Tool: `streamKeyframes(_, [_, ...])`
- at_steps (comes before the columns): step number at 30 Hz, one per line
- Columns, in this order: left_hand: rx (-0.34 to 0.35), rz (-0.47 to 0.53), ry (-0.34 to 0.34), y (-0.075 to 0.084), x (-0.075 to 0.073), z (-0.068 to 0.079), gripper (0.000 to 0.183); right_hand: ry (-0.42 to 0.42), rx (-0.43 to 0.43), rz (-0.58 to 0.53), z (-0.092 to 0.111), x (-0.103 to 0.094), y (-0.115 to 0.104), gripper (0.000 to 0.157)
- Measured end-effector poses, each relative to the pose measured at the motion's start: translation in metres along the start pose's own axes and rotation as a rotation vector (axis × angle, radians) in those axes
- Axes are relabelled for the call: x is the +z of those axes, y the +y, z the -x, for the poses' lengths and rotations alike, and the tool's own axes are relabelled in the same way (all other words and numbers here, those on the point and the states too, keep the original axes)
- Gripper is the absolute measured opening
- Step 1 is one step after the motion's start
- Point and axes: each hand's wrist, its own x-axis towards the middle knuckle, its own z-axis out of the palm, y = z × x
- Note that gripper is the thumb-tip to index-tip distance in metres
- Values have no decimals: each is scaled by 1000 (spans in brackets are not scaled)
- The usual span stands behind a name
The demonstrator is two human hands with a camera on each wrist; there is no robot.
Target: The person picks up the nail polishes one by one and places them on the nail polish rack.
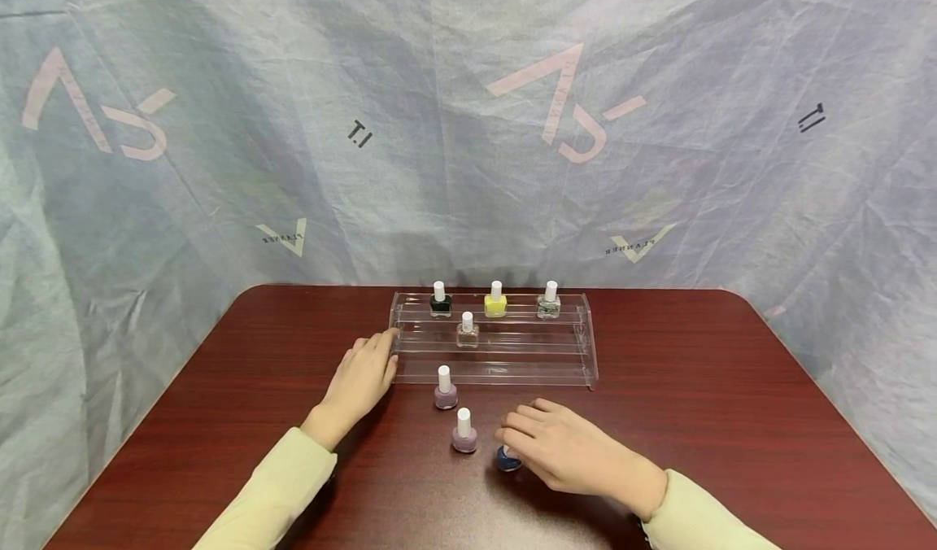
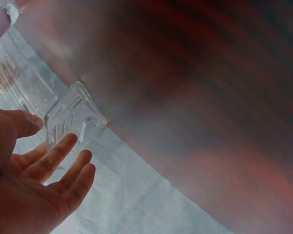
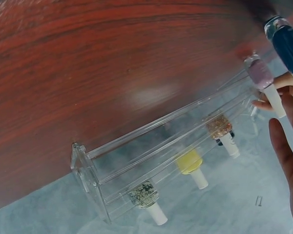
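My left hand (image 1: 363,373) touches the left end of a clear stepped rack (image 1: 490,375), its fingers loosely spread against the side panel in the left wrist view. The right hand (image 1: 567,450) is over a blue nail polish bottle (image 1: 508,459), fingers and thumb around its mostly hidden white cap. In the right wrist view the blue bottle (image 3: 288,46) looks upright; where fingertips meet cap is outside the frame. Two mauve bottles, a nearer one (image 1: 464,440) and a farther one (image 1: 445,397), stand on the table between the hands.
On the rack's top step stand a black bottle (image 1: 441,304), a yellow bottle (image 1: 495,305) and a speckled bottle (image 1: 548,306). A glittery bottle (image 1: 468,336) is one step lower. The dark red table (image 1: 681,371) ends at a grey printed cloth (image 1: 454,168).
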Motion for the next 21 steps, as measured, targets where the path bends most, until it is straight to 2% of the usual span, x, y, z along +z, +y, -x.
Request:
streamKeyframes(8, [1,6,-16,0,-1,0,41,-20,12,6,0,0,-1,26])
streamKeyframes(21, [-10,6,-27,0,-1,1,41,-3,18,24,-1,0,0,23])
